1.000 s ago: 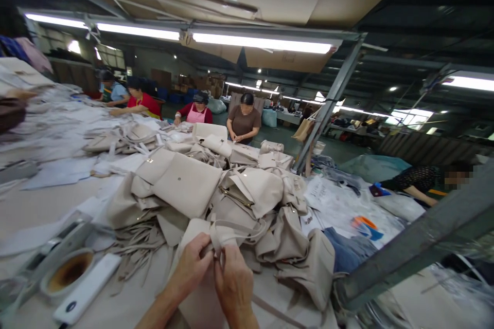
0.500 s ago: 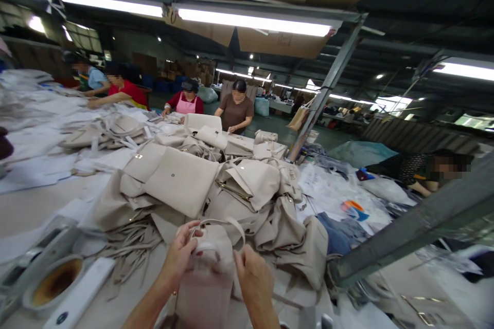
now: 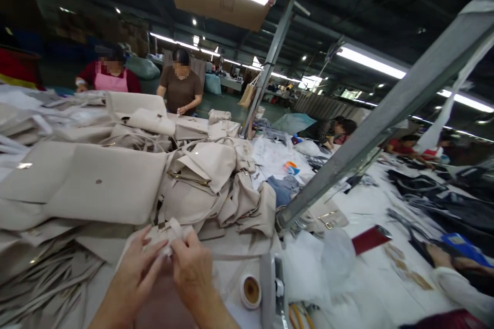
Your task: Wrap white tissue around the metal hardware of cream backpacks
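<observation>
A small beige bag (image 3: pixel 162 300) stands low in front of me, largely hidden by my hands and forearms. At its top, my right hand (image 3: pixel 193 262) is closed, pinching a pale strap (image 3: pixel 175 227) with thumb and fingertips. My left hand (image 3: pixel 133 267) lies along the bag's upper left side, its fingertips meeting the strap by the right hand. Its fingers are bent against the bag top, gripping there. Right behind, a flat beige bag panel (image 3: pixel 104 180) with a round metal snap rests on the pile of beige bags (image 3: pixel 204 169).
Thin beige straps (image 3: pixel 50 288) are heaped at left. A round pot of brown stuff (image 3: pixel 250 291) stands beside a grey metal device (image 3: pixel 273 288). A slanting metal post (image 3: pixel 347 149) crosses the right side. Co-workers stand across the table; another person's hand (image 3: pixel 440 256) is at right.
My view has swung right, so the scene has shifted left. My hands have come closer together at the bag's top; the strap loop that stood up between them is now gathered at the fingers.
</observation>
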{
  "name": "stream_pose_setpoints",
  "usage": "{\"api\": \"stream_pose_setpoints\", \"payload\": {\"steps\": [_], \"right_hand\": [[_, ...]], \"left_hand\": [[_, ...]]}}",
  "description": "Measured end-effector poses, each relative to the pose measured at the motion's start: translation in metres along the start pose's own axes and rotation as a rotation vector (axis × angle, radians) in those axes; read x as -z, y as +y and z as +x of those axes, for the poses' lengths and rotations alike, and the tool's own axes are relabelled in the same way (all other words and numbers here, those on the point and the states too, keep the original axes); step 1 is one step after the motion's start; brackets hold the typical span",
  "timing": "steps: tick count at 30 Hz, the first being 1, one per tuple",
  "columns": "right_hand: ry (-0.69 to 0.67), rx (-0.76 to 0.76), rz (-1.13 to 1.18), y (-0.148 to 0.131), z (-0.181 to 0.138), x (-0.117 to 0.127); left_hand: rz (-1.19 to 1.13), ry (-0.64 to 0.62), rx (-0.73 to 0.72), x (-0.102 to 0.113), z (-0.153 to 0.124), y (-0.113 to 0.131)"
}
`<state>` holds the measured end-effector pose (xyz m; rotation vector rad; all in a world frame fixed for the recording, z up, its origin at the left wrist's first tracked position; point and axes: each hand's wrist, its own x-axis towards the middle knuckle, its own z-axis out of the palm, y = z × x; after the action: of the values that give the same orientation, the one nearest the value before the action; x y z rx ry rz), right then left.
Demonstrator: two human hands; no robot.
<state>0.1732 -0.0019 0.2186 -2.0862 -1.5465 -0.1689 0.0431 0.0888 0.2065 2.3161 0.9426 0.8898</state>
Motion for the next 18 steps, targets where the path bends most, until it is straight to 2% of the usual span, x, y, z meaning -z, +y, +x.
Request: {"api": "stream_pose_setpoints", "payload": {"steps": [2, 4, 6, 10, 13, 18], "right_hand": [[0.085, 0.014, 0.011, -0.002, -0.005, -0.004], [0.157, 0.03, 0.044, -0.001, -0.01, -0.006], [0.196, 0.029, 0.085, 0.005, -0.016, -0.007], [0.156, 0.059, 0.168, 0.027, -0.02, -0.003], [0.041, 0.123, 0.295, 0.043, -0.022, 0.002], [-0.015, 0.208, 0.658, 0.056, -0.044, 0.015]], "left_hand": [[0.215, 0.053, -0.232, 0.006, 0.004, 0.008], [0.317, 0.069, -0.442, 0.011, 0.006, 0.018], [0.308, 0.028, -0.521, 0.01, 0.005, 0.025], [0.223, -0.113, -0.362, -0.008, -0.007, 0.026], [0.215, -0.101, -0.262, -0.018, -0.015, 0.024], [0.321, -0.1, -0.161, -0.022, -0.026, 0.041]]}}
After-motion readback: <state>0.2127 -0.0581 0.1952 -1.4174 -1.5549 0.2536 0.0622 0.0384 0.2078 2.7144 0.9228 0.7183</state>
